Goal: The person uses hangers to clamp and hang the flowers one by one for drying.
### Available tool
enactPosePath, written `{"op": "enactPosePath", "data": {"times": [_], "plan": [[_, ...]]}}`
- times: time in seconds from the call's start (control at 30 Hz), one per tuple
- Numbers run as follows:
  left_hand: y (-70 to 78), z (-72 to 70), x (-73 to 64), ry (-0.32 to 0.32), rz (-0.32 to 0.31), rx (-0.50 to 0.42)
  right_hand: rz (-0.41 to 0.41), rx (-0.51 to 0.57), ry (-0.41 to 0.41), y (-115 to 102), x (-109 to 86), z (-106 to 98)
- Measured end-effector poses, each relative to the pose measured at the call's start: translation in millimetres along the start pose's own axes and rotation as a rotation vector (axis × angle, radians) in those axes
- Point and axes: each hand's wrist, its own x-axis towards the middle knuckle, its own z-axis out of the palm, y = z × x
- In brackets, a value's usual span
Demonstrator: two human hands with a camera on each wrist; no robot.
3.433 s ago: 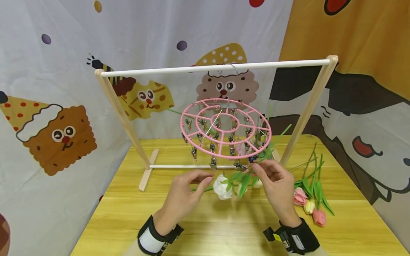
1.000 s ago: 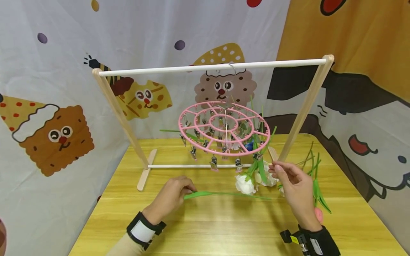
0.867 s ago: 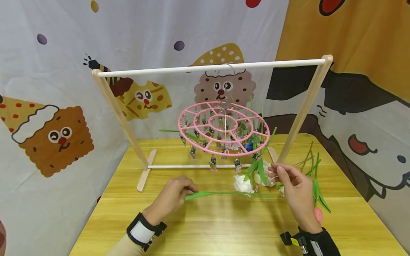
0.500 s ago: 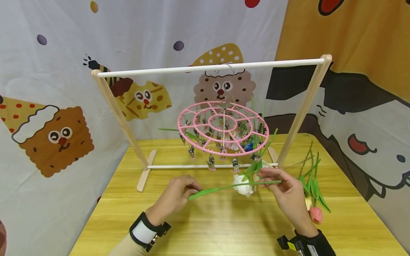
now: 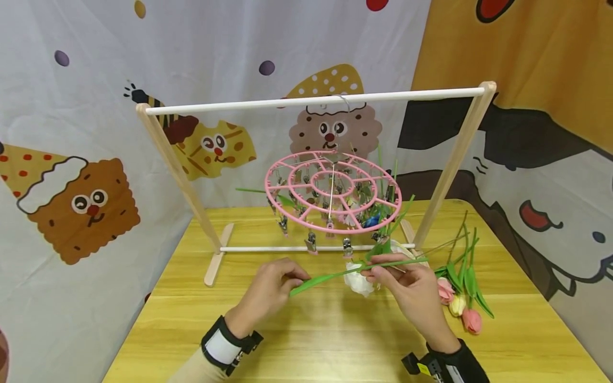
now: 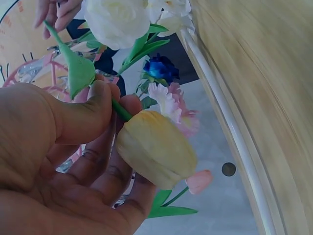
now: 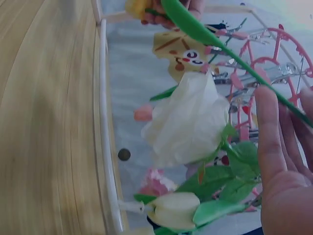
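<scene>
A yellow tulip point(image 6: 156, 149) is pinched just behind its head by my left hand point(image 5: 275, 287), between thumb and fingers. Its head is hidden in the head view, where its green leaf and stem slant up to the right. My right hand point(image 5: 407, 290) holds the far part of that stem lightly between thumb and fingers. Behind the stem hangs a white rose point(image 7: 188, 122), head down, below the near right rim of a pink round clip hanger point(image 5: 266, 187). A blue rose point(image 6: 161, 67) and a pink ruffled flower point(image 6: 176, 105) hang further back.
The hanger hooks onto the white top rod point(image 5: 239, 106) of a wooden rack point(image 5: 452, 170). Metal clips point(image 5: 311, 242) dangle from its rings. On the table's right lie a pink tulip point(image 5: 472, 321), a yellow one point(image 5: 457, 305) and another pink flower point(image 5: 445, 290).
My left hand has picked up the yellow tulip and raised it slightly rightward. My right hand has come left from the table flowers onto its stem. The hanger has turned a little.
</scene>
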Motion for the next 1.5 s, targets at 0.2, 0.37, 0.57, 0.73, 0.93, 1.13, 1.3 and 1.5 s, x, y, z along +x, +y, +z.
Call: {"op": "enactPosePath", "data": {"times": [0.2,0.37,0.57,0.73,0.93,1.13,1.3,1.5], "plan": [[2.1,1.7,-2.1,0.013,0.035,0.024,0.018,-0.019,0.104,-4.6,2.3,8.8],[3.1,-0.7,-3.6,0.013,0.042,0.022,0.007,0.004,0.118,-5.0,4.6,10.6],[7.2,-5.9,-4.4,0.034,0.049,0.041,-0.008,-0.005,0.136,-5.8,6.8,12.2],[15.3,-8.6,-4.0,0.118,0.125,0.059,-0.006,-0.028,0.149,-6.1,8.1,13.7],[31.6,-7.2,-3.0,0.235,0.287,0.051,-0.021,-0.016,0.131,-5.5,9.4,15.2],[50.1,-0.9,3.6,0.252,0.320,0.007,-0.016,-0.003,0.134,-7.6,8.9,17.8],[66.0,4.8,13.9,0.250,0.321,0.012,-0.010,-0.001,0.130,-7.7,8.7,19.3],[78.0,9.4,27.5,0.258,0.295,0.024,-0.015,-0.036,0.110,-7.2,10.1,19.6]]}}
